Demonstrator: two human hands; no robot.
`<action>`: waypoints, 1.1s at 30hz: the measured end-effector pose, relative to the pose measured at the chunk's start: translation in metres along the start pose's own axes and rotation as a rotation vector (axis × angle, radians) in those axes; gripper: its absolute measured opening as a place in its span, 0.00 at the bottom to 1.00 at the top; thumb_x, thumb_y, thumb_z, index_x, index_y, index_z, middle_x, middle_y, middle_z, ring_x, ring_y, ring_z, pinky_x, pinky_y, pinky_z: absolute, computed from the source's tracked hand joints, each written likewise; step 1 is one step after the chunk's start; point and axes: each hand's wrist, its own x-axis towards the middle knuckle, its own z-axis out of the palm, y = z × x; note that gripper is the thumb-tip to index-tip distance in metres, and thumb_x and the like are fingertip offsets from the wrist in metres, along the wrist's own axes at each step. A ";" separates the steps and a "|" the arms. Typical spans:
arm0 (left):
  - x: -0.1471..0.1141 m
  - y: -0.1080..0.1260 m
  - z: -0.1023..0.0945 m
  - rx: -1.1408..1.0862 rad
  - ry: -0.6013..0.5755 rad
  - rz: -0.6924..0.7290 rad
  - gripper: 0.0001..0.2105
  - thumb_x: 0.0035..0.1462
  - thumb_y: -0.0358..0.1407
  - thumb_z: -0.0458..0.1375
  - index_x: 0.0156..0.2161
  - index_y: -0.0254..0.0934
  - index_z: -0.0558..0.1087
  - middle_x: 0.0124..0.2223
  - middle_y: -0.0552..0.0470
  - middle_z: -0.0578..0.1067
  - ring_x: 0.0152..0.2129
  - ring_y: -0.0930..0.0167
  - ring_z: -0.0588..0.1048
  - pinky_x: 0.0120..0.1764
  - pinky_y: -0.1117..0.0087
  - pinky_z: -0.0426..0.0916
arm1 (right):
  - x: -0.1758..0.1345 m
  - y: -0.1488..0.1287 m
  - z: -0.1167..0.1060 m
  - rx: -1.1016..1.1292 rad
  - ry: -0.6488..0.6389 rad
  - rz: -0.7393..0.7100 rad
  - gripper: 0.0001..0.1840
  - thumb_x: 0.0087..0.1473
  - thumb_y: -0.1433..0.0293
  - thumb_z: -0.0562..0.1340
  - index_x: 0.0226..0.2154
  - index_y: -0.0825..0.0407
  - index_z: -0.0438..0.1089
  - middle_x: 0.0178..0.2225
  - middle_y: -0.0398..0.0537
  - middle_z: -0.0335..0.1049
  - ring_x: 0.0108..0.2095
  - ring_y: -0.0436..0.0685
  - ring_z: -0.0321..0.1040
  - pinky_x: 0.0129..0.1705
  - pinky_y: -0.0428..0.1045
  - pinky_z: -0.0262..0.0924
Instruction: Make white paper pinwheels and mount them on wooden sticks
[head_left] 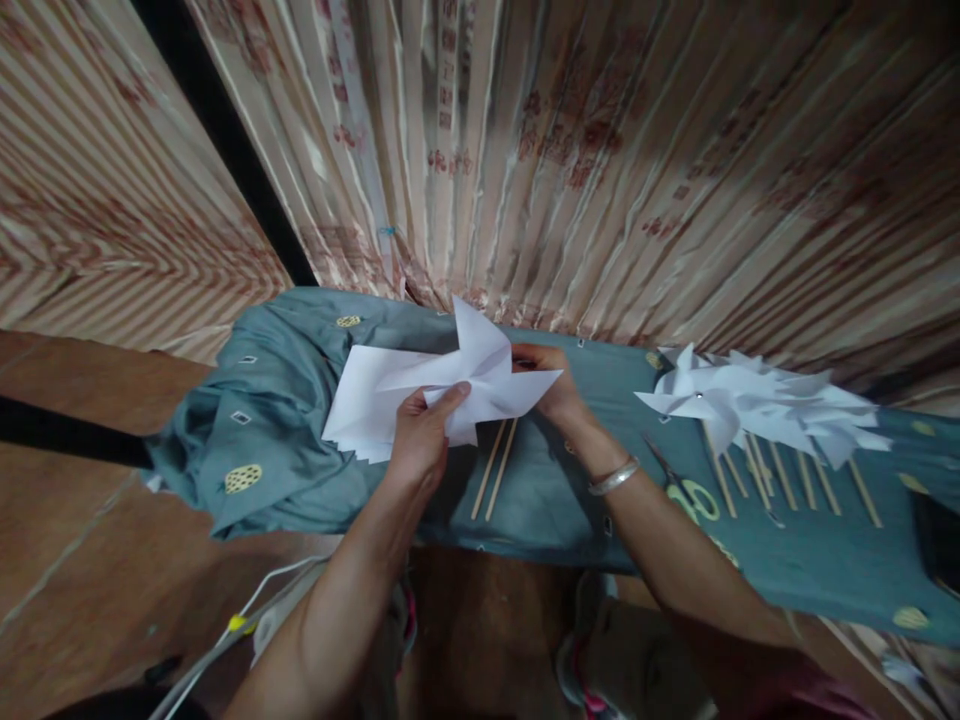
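Observation:
A white paper pinwheel (480, 370) is held over the bench, its folded blades spread out. My left hand (427, 425) grips it, thumb pressed near the centre and the other fingers beneath the paper. At the pinwheel's right side, my right hand (551, 380) has its fingers curled, partly behind a blade; what they hold is hidden. Under the pinwheel lies a stack of white paper sheets (360, 395). Two thin wooden sticks (495, 470) rest on the cloth just below, their upper ends covered by the paper.
Several finished pinwheels (772, 400) on sticks lie overlapping at the right. Scissors with yellow-green handles (690, 495) are beside my right forearm. A dark object (937, 540) sits at the right edge. Green cloth (285, 420) covers the narrow bench, with a pleated curtain (480, 150) behind.

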 end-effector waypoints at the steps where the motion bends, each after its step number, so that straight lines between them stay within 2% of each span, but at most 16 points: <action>1: -0.001 0.000 0.001 0.004 -0.004 0.002 0.15 0.30 0.35 0.73 0.25 0.34 0.75 0.24 0.55 0.78 0.20 0.74 0.73 0.31 0.72 0.66 | -0.007 -0.002 -0.006 0.032 0.046 0.030 0.08 0.44 0.63 0.66 0.25 0.50 0.77 0.27 0.44 0.77 0.30 0.55 0.73 0.35 0.51 0.68; 5: -0.004 -0.007 0.009 0.020 -0.049 0.012 0.14 0.30 0.35 0.73 0.25 0.34 0.76 0.26 0.54 0.79 0.23 0.73 0.75 0.34 0.71 0.68 | -0.052 -0.013 -0.045 -0.016 0.204 0.122 0.09 0.43 0.62 0.67 0.26 0.50 0.79 0.24 0.42 0.76 0.25 0.53 0.70 0.32 0.49 0.65; 7: -0.007 -0.014 0.015 0.025 -0.068 0.008 0.15 0.29 0.35 0.74 0.25 0.34 0.76 0.26 0.53 0.79 0.23 0.73 0.75 0.35 0.71 0.68 | -0.081 -0.020 -0.065 -0.047 0.260 0.181 0.09 0.44 0.62 0.68 0.28 0.49 0.79 0.26 0.43 0.78 0.25 0.52 0.70 0.32 0.49 0.65; 10: -0.011 -0.025 0.024 0.045 -0.083 -0.015 0.16 0.26 0.35 0.74 0.25 0.34 0.77 0.26 0.54 0.79 0.23 0.73 0.75 0.34 0.71 0.69 | -0.120 -0.033 -0.086 -0.011 0.345 0.174 0.05 0.43 0.65 0.70 0.27 0.48 0.79 0.37 0.47 0.79 0.37 0.56 0.74 0.39 0.51 0.67; 12: -0.015 -0.034 0.030 0.061 -0.104 -0.033 0.16 0.27 0.35 0.74 0.26 0.35 0.78 0.26 0.54 0.80 0.23 0.73 0.75 0.34 0.71 0.69 | -0.138 -0.047 -0.092 0.004 0.399 0.151 0.03 0.44 0.66 0.70 0.26 0.47 0.79 0.38 0.46 0.79 0.41 0.57 0.74 0.44 0.53 0.67; 15: -0.021 -0.049 0.037 0.105 -0.140 -0.029 0.14 0.29 0.35 0.73 0.27 0.36 0.78 0.27 0.54 0.80 0.24 0.73 0.75 0.34 0.71 0.69 | -0.154 -0.070 -0.092 0.009 0.461 0.138 0.02 0.44 0.69 0.70 0.27 0.46 0.79 0.33 0.44 0.80 0.37 0.55 0.75 0.42 0.52 0.69; 19: -0.028 -0.067 0.048 0.160 -0.219 0.020 0.09 0.34 0.33 0.70 0.25 0.36 0.78 0.26 0.55 0.79 0.25 0.73 0.74 0.36 0.71 0.68 | -0.162 -0.088 -0.082 -0.019 0.443 0.143 0.02 0.45 0.70 0.69 0.27 0.46 0.79 0.28 0.43 0.79 0.28 0.53 0.73 0.30 0.48 0.69; 25: -0.034 -0.083 0.062 0.248 -0.290 0.043 0.07 0.35 0.33 0.69 0.25 0.35 0.78 0.26 0.55 0.78 0.24 0.74 0.71 0.32 0.73 0.66 | -0.165 -0.075 -0.069 0.003 0.348 0.126 0.05 0.50 0.71 0.66 0.31 0.47 0.78 0.30 0.41 0.79 0.32 0.52 0.74 0.37 0.47 0.69; 29: -0.033 -0.090 0.063 0.363 -0.319 0.091 0.07 0.37 0.34 0.68 0.26 0.35 0.78 0.26 0.55 0.77 0.23 0.73 0.71 0.31 0.73 0.65 | -0.166 -0.068 -0.073 -0.169 0.352 0.102 0.07 0.53 0.71 0.63 0.34 0.47 0.77 0.34 0.43 0.78 0.36 0.52 0.74 0.41 0.48 0.68; 33: -0.034 -0.095 0.062 0.451 -0.337 0.128 0.06 0.39 0.35 0.67 0.26 0.35 0.78 0.25 0.55 0.76 0.23 0.72 0.71 0.31 0.72 0.65 | -0.167 -0.067 -0.081 -0.255 0.387 0.096 0.06 0.53 0.71 0.64 0.34 0.47 0.77 0.33 0.42 0.77 0.34 0.52 0.73 0.39 0.48 0.67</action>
